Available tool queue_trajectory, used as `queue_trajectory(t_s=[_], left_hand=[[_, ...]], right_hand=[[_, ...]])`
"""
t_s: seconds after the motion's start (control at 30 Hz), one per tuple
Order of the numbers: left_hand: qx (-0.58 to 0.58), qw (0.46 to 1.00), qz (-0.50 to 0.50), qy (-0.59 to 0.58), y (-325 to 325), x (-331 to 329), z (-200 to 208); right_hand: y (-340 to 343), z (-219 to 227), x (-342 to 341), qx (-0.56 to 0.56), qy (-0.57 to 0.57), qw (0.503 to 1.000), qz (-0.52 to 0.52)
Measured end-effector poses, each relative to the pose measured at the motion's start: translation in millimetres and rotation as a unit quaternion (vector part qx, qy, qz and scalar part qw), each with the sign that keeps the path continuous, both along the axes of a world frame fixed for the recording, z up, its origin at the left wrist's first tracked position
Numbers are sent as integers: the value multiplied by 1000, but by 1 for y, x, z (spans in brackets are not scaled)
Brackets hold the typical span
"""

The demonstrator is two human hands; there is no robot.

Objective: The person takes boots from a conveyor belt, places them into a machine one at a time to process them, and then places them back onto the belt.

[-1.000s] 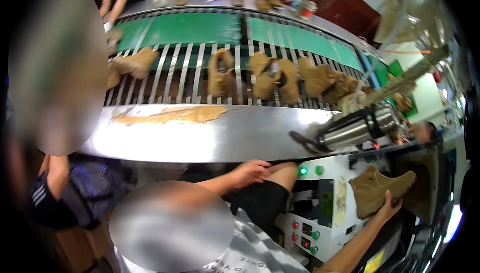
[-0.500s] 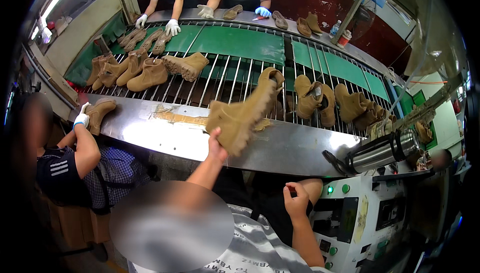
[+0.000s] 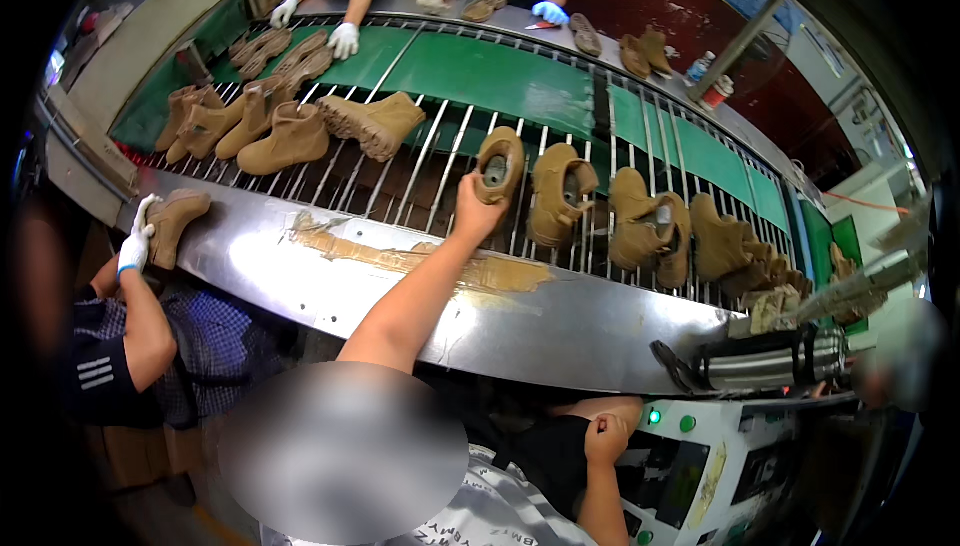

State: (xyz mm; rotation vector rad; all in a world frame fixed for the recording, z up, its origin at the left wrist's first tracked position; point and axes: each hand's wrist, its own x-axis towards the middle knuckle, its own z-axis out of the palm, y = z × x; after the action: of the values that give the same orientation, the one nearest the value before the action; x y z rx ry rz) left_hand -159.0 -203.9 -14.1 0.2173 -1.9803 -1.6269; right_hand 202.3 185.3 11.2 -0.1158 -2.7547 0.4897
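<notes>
Steel rollers (image 3: 420,171) over a green belt (image 3: 500,71) carried rows of tan boots, with gloved co-workers along the far side and a gloved hand (image 3: 135,241) on a boot (image 3: 180,218) at the left edge. The left hand (image 3: 478,208) had its grip closed around the heel of an upright tan boot (image 3: 500,161) standing on the rollers just beside a neighbouring boot (image 3: 560,191). The right hand (image 3: 607,436) hung curled shut by the control panel (image 3: 700,466), gripping nothing visible, while a blurred patch hid the lower foreground.

Overhead light is bright; glare streaks the steel ledge (image 3: 560,326). Fisheye bending curves the conveyor rails (image 3: 420,161). Rim regions are dark, possibly vignetted. Foreground appears blurred.
</notes>
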Motion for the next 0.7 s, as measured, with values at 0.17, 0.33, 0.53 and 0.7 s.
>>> queue_trajectory(t_s=[0.17, 0.33, 0.53, 0.7], left_hand=[[68, 959, -240, -134, -32, 17, 36], [-23, 992, 124, -1, -159, -13, 7], [113, 947, 272, -129, -242, -76, -2], [217, 950, 200, -102, -233, -88, 5]], right_hand=[[0, -10, -10, 26, -59, 998, -14], [-6, -8, -12, -8, -30, 999, -36], [-9, -9, -26, 7, -53, 997, -56], [-12, 0, -26, -4, -58, 996, -72]])
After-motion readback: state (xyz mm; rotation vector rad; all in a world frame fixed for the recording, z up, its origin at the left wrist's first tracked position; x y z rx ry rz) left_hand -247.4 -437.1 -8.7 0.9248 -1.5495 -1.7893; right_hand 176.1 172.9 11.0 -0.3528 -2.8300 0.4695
